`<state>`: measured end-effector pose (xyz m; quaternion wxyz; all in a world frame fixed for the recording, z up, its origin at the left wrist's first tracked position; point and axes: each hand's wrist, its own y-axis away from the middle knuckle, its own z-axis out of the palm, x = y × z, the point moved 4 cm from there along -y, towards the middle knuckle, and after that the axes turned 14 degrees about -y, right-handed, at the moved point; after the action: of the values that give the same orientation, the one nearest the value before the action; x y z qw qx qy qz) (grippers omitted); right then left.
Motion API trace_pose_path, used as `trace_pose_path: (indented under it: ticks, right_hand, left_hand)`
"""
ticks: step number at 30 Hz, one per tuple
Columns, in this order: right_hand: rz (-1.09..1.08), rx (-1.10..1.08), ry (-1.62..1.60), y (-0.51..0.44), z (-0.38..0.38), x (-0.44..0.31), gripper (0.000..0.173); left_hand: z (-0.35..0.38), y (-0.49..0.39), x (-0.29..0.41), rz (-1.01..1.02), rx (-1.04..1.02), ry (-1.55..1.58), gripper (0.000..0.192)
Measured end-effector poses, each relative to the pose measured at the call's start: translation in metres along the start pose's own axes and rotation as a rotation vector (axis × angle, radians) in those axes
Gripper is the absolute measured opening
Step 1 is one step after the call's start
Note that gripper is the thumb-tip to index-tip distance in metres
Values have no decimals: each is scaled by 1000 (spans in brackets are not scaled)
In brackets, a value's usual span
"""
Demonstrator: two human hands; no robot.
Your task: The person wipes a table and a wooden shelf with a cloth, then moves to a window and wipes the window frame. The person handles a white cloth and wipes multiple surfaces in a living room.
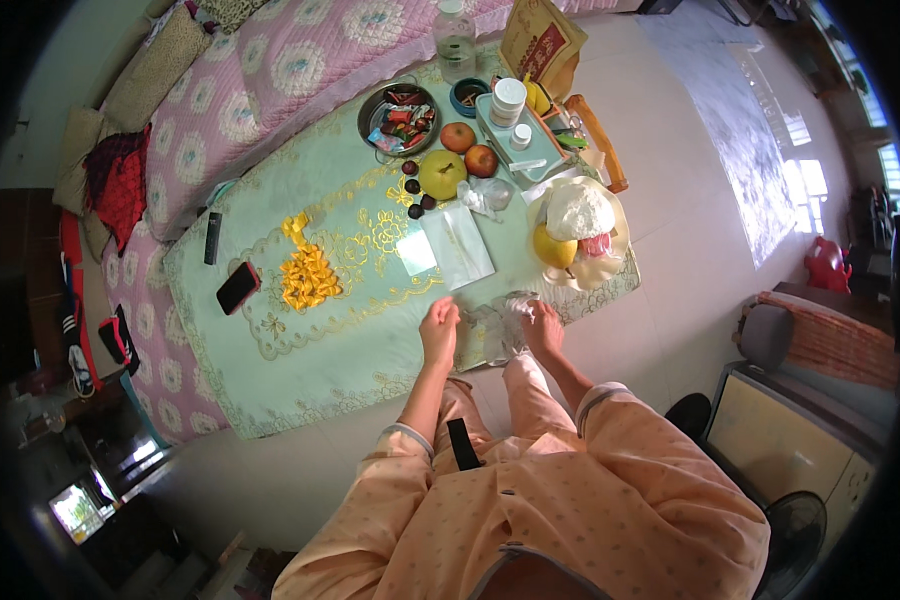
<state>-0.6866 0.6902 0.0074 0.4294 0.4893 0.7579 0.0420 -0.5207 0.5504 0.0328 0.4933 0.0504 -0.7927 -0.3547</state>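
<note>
At the near edge of the cloth-covered table, my right hand (544,327) grips the edge of a thin, crumpled clear plastic bag (501,330). To the bag's left is my left hand (439,324), fingers curled together; whether anything is pinched in it cannot be made out. Just beyond both hands lies a flat white packet (459,246). A frilled cream dish (589,277) ahead of my right hand bears a yellow pear-like fruit (555,246) and a white bundle (581,210). Farther left rests a heap of folded yellow ribbon pieces (309,279).
A smartphone (238,288) and black remote control (212,238) lie at the left. Toward the back are a metal pot (363,127) of wrapped sweets, a green pomelo-like fruit (441,175), apples (457,138), a tray (521,154) with white bottles, and a clear jar (454,45). A quilted sofa (270,97) stands behind.
</note>
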Motion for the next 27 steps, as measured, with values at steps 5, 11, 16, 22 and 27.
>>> trace_pose_path:
  ticks: [5,11,16,22,27]
  right_hand:
    - [-80,-290,197,-9,16,3,62]
    - [-186,-297,225,-22,28,17,61]
    - [-237,-313,173,-34,22,17,45]
    - [-246,-311,55,-40,5,-4,43]
    - [-338,-145,-93,-58,5,-51,41]
  left_hand:
    - [17,-57,8,-112,152,-98,57]
    - [38,-107,9,-82,134,-179,63]
    - [33,-123,2,-179,174,-160,50]
    - [-1,-94,-5,-318,83,-84,43]
    - [-68,-23,-54,-287,141,271,44]
